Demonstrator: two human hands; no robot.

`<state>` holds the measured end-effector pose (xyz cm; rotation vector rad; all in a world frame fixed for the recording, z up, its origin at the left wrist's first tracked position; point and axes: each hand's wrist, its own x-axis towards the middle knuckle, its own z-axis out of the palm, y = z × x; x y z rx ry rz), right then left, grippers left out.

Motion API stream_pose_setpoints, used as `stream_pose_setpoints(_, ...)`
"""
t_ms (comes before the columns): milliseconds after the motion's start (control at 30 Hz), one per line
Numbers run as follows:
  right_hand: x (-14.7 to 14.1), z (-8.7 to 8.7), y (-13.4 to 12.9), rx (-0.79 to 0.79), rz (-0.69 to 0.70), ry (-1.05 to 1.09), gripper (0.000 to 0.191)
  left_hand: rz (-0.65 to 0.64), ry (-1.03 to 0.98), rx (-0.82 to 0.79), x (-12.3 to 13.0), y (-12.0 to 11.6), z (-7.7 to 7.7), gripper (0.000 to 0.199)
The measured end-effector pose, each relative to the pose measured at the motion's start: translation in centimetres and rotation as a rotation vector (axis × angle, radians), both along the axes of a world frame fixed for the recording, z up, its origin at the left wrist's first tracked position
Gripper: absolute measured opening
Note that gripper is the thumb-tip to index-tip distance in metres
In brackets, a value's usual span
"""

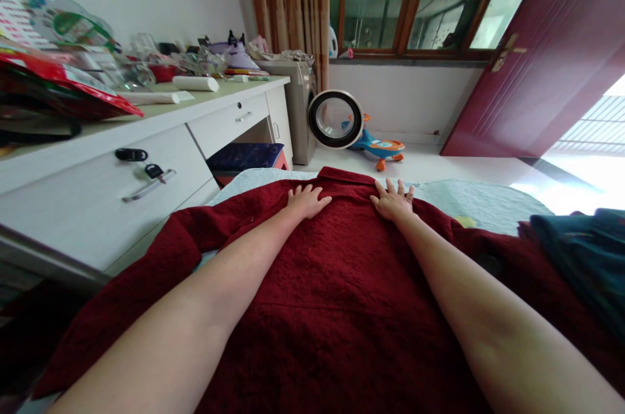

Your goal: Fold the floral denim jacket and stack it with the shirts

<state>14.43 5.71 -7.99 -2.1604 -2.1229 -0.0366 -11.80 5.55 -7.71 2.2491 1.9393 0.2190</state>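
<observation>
A dark red shirt with a collar lies spread out, its collar at the far end and its sleeves reaching out to both sides. Flat on the cloth near the left shoulder rests my left hand, fingers spread. My right hand lies near the other shoulder, also with fingers apart. Neither hand grips the fabric. Beneath the shirt is a pale blue cover, showing beyond the collar and at the right.
Folded dark blue clothing sits at the right. Along the left stands a white desk with cluttered top. Beyond are a washing machine with its round door open, a blue and orange ride-on toy and a red door.
</observation>
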Motion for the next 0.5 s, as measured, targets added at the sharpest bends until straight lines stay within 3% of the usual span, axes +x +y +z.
stream_pose_setpoints(67, -1.5, 0.4, -0.9, 0.169, 0.060, -0.012, 0.057, -0.083, -0.013, 0.145, 1.2, -0.5, 0.3, 0.063)
stream_pose_setpoints(133, -3.1, 0.5, -1.9, 0.256, 0.184, 0.014, 0.052, -0.256, -0.018, 0.189, 2.5, -1.1, 0.2, 0.059)
stream_pose_setpoints(233, -4.4, -0.1, -2.6, 0.107, 0.298, 0.064, 0.052, -0.379, 0.005, 0.028, 3.5, -1.8, -0.4, 0.065)
stream_pose_setpoints(367, -4.1, -0.8, -1.8, -0.094, 0.241, 0.097, 0.063, -0.253, 0.038, -0.046, 1.8, -1.7, -1.1, 0.074)
stream_pose_setpoints(500, -2.8, -0.7, -0.9, -0.156, 0.244, 0.126, 0.066, -0.097, 0.083, -0.051, -2.4, -1.4, -1.0, 0.074)
